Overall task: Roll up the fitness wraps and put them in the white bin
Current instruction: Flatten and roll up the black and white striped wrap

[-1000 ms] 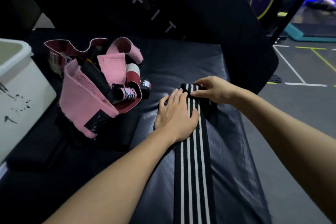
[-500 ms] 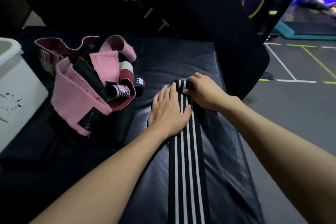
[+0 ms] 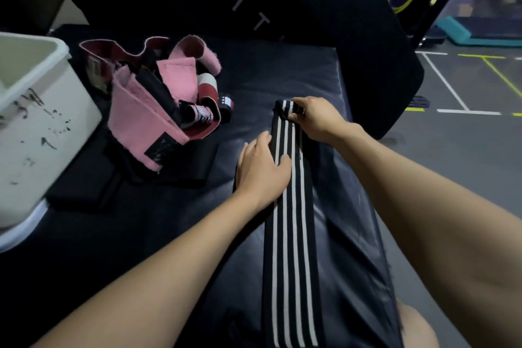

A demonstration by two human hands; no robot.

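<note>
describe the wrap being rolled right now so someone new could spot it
Start at the black padded bench in the middle. A long wrap runs down it toward the viewer, its far end curled under the right hand, the left hand pressing it flat. It is black with white lengthwise stripes, unlike the pink pile by the white bin.

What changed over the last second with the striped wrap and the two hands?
The right hand has curled the far end of the striped wrap into a first small roll and pinches it. The left hand stays flat, pressing the wrap. The pink wraps pile and white bin are unchanged.
</note>
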